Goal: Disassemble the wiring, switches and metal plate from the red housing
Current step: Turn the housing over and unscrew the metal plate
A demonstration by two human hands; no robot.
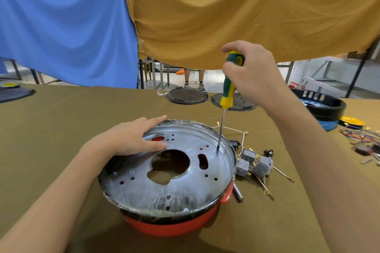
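Observation:
The red housing [174,226] sits upside down on the olive tablecloth, with a round metal plate [144,189] covering its top. My left hand [133,137] lies flat on the plate's far left part, fingers straight. My right hand [250,69] grips the green and yellow handle of a screwdriver [229,86]. The shaft stands nearly upright, and its tip touches the plate near the right rim. Grey switches [253,163] with loose wires lie on the cloth just right of the housing.
Two dark round lids [187,95] lie at the table's far edge. A black basket [322,104] and a bundle of coloured wires [362,137] are at the right. Blue and mustard cloths hang behind the table. A small grey metal bar [237,193] lies beside the housing.

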